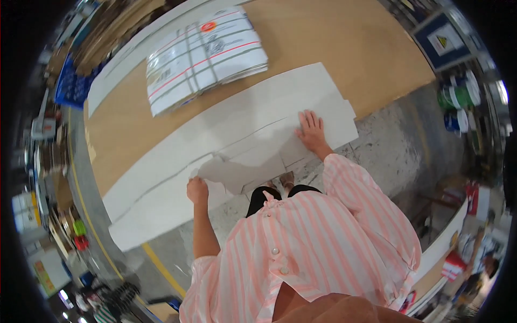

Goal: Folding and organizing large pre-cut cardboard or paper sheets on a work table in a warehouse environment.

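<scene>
A large white sheet of paper or thin board (177, 142) lies along the near side of the brown-covered table. An uneven line like a tear or crease runs lengthwise across it, and its near edge is ragged. Fingers curled into a fist, my left hand (197, 190) grips the sheet near that ragged edge; the fingertips are hidden. My right hand (311, 132) lies flat with fingers spread on the sheet's right part. Beyond the sheet sits a strapped bundle of flat white printed sacks or sheets (226, 51).
Brown board (344, 48) covers the table. A blue crate (70, 83) stands at the far left, and buckets (458, 97) are at the right beside a blue framed sign (444, 39). Yellow lines (161, 266) mark the floor at left. Another person (487, 269) is at the lower right.
</scene>
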